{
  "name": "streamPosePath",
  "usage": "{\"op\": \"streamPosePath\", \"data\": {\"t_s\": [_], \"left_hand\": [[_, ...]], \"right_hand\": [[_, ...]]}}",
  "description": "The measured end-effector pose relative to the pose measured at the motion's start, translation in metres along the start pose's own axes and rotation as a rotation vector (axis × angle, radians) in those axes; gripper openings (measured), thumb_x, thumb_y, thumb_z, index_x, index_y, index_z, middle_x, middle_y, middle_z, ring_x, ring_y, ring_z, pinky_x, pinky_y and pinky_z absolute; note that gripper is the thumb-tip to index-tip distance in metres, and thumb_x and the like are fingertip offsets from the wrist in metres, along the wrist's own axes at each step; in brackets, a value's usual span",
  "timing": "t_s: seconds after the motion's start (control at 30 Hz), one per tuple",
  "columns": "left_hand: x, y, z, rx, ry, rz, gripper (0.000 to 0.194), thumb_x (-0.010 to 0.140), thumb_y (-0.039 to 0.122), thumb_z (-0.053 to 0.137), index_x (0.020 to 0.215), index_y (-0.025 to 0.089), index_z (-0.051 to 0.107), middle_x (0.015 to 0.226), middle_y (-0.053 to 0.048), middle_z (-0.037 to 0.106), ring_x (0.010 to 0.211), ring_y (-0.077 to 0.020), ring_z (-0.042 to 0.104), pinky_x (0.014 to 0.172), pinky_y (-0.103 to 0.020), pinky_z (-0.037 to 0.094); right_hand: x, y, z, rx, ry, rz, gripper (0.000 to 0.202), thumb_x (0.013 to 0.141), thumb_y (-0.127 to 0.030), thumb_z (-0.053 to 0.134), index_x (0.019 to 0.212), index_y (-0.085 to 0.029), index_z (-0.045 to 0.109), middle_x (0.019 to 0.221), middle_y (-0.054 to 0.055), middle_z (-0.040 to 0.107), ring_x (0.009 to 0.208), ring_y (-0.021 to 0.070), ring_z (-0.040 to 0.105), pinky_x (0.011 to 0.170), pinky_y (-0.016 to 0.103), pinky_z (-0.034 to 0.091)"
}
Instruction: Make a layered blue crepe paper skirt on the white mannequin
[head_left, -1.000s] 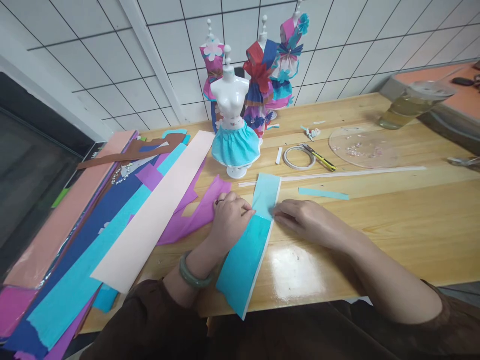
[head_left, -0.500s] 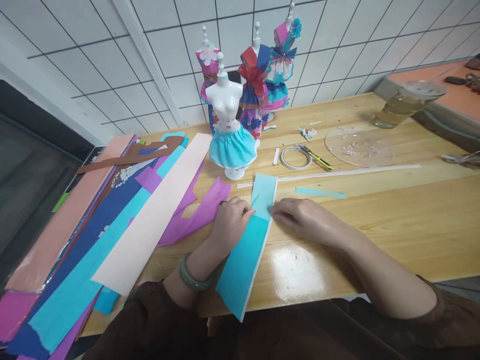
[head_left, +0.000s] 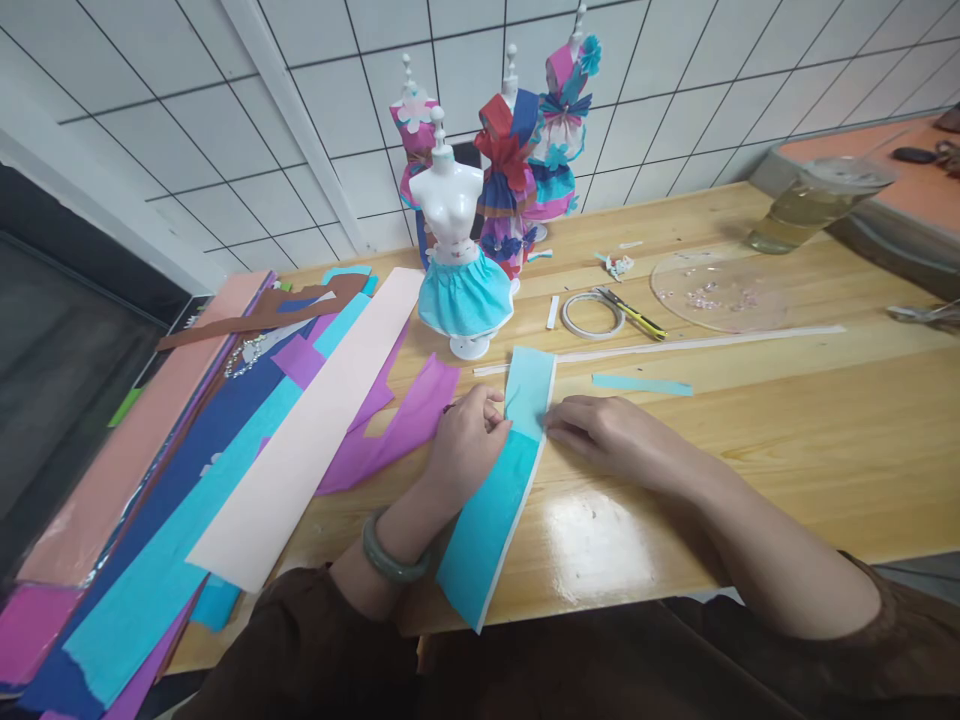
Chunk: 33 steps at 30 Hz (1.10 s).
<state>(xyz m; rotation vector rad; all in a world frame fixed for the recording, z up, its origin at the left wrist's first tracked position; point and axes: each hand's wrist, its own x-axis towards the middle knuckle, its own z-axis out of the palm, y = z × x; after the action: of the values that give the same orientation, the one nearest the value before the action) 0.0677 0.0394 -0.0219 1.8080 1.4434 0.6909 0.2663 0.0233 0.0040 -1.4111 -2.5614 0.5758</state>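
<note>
wooden table [head_left: 787, 450] (glossy in front) | white-edged turquoise strip [head_left: 486, 525] | skirted mannequin [head_left: 448, 205] | tape roll [head_left: 589, 336] | round dish [head_left: 675, 308]

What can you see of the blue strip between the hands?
The papery blue strip is pale at its far end and turquoise below, with a thin white border down its right side. It lies slantwise on the wooden table, near end by the table's edge. The left hand touches it by the colour boundary; the right hand is at its right edge.

The turquoise paper strip [head_left: 489, 522] looks matt, the wooden table [head_left: 780, 460] glossy.
</note>
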Motion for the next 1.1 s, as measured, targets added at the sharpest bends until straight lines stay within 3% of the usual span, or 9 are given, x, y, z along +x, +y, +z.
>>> {"op": "streamPosePath", "data": {"t_s": [0.27, 0.5, 0.87, 1.0, 1.1], "left_hand": [[-0.004, 0.004, -0.001, -0.171, 0.038, 0.067, 0.025, 0.077, 0.017, 0.058, 0.1, 0.021, 0.051, 0.075, 0.002, 0.061, 0.075, -0.0128, 0.059, 0.072, -0.026, 0.045], [-0.005, 0.0, 0.003, -0.38, 0.006, 0.087, 0.028, 0.077, 0.021, 0.06, 0.102, 0.02, 0.049, 0.076, 0.001, 0.058, 0.073, -0.0111, 0.058, 0.068, -0.023, 0.046], [-0.009, 0.002, 0.003, -0.462, -0.053, 0.072, 0.024, 0.076, 0.022, 0.062, 0.097, 0.018, 0.051, 0.076, 0.001, 0.059, 0.071, -0.0098, 0.058, 0.068, -0.023, 0.046], [-0.009, 0.002, 0.005, -0.47, -0.058, 0.072, 0.023, 0.075, 0.023, 0.064, 0.094, 0.018, 0.052, 0.075, 0.0, 0.06, 0.07, -0.01, 0.058, 0.067, -0.023, 0.046], [-0.011, 0.008, 0.004, -0.528, -0.07, 0.047, 0.023, 0.073, 0.023, 0.065, 0.09, 0.017, 0.052, 0.073, 0.0, 0.06, 0.068, -0.0096, 0.058, 0.065, -0.022, 0.046]], "right_hand": [[-0.001, 0.001, -0.001, 0.027, 0.028, 0.018, 0.024, 0.09, -0.021, 0.041, 0.09, -0.019, 0.064, 0.085, 0.006, 0.067, 0.076, 0.018, 0.061, 0.069, 0.028, 0.041], [0.0, -0.001, -0.006, 0.162, 0.131, 0.189, 0.02, 0.087, -0.024, 0.044, 0.085, -0.019, 0.063, 0.085, 0.005, 0.069, 0.075, 0.0183, 0.062, 0.065, 0.027, 0.043], [-0.001, 0.004, -0.007, 0.174, 0.141, 0.323, 0.024, 0.087, -0.031, 0.041, 0.073, -0.019, 0.057, 0.07, 0.004, 0.064, 0.062, 0.0161, 0.056, 0.057, 0.026, 0.037], [0.0, 0.008, -0.004, 0.161, 0.083, 0.39, 0.028, 0.085, -0.035, 0.041, 0.065, -0.019, 0.052, 0.06, 0.003, 0.059, 0.056, 0.0162, 0.052, 0.053, 0.027, 0.033], [0.001, 0.01, -0.001, 0.224, 0.049, 0.389, 0.027, 0.085, -0.035, 0.041, 0.069, -0.019, 0.055, 0.064, 0.003, 0.061, 0.06, 0.0165, 0.053, 0.055, 0.027, 0.034]]}}
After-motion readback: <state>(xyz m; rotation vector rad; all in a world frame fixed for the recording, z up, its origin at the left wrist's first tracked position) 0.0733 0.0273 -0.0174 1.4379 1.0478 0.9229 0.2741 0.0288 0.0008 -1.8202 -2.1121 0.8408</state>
